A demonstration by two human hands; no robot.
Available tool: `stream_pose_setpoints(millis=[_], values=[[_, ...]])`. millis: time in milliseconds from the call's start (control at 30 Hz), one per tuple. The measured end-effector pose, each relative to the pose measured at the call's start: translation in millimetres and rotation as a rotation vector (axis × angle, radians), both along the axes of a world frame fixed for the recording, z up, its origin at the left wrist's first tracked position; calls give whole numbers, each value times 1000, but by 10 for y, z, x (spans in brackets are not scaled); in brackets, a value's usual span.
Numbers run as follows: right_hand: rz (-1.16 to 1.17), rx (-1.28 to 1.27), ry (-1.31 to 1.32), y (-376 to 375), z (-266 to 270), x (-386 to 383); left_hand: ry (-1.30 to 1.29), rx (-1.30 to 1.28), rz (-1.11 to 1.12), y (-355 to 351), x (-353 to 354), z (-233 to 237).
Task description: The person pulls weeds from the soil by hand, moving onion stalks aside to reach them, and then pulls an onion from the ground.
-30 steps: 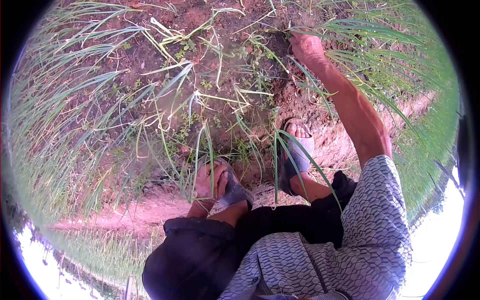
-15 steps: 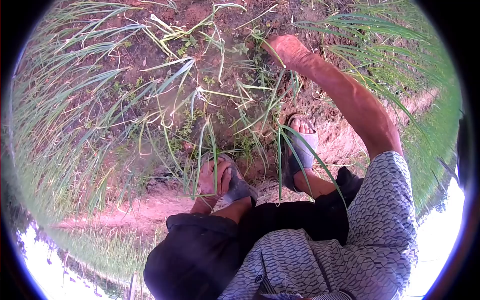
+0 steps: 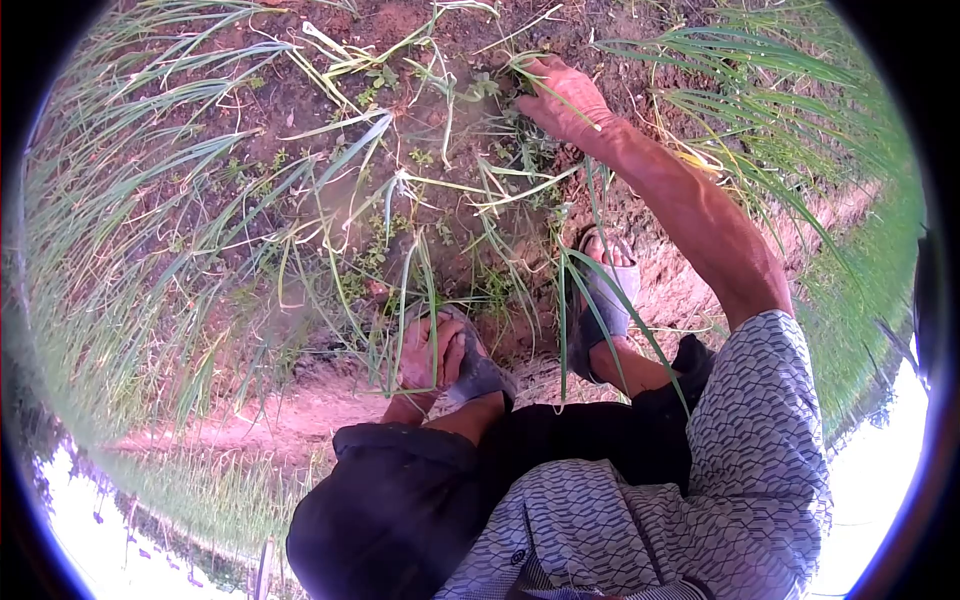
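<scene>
While you crouch over the red soil (image 3: 300, 110), your right hand (image 3: 565, 100) is stretched well out ahead, near the top of the view. Its fingers are bent down into a low weed clump (image 3: 485, 90) — whether they have actually closed on the stems, I can't tell. The clump sits in bare earth just left of your fingertips, leaves sprawling flat. One thin green blade (image 3: 556, 95) lies across the back of that hand, its long axis running diagonally from upper left to lower right, toward your wrist. Long drooping leaves (image 3: 150, 200) fan out on the left — more of them on the right. Your sandalled feet are planted below, right foot (image 3: 600, 295) and left foot (image 3: 440, 360). Your left hand is out of sight.
</scene>
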State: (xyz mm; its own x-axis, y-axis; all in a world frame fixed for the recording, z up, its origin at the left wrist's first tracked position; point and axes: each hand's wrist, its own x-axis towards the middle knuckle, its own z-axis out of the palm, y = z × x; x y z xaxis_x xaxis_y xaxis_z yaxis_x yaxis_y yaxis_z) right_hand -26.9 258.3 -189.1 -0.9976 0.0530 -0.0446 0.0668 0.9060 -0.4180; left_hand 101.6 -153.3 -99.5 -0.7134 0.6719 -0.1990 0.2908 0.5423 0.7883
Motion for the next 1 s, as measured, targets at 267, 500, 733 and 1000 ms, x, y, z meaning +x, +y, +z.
stream_pose_setpoints(millis=[267,500,733,1000], values=[[-106,-19,-251,-66,190,-220,4,5,4,26,-13,11],[-231,-254,-330,-207,403,6,4,-9,23,-7,28,-28],[-334,-190,-241,-578,446,-158,-19,-26,11,22,-19,34],[-278,-106,-158,-642,217,-313,66,-49,-8,35,-46,37]])
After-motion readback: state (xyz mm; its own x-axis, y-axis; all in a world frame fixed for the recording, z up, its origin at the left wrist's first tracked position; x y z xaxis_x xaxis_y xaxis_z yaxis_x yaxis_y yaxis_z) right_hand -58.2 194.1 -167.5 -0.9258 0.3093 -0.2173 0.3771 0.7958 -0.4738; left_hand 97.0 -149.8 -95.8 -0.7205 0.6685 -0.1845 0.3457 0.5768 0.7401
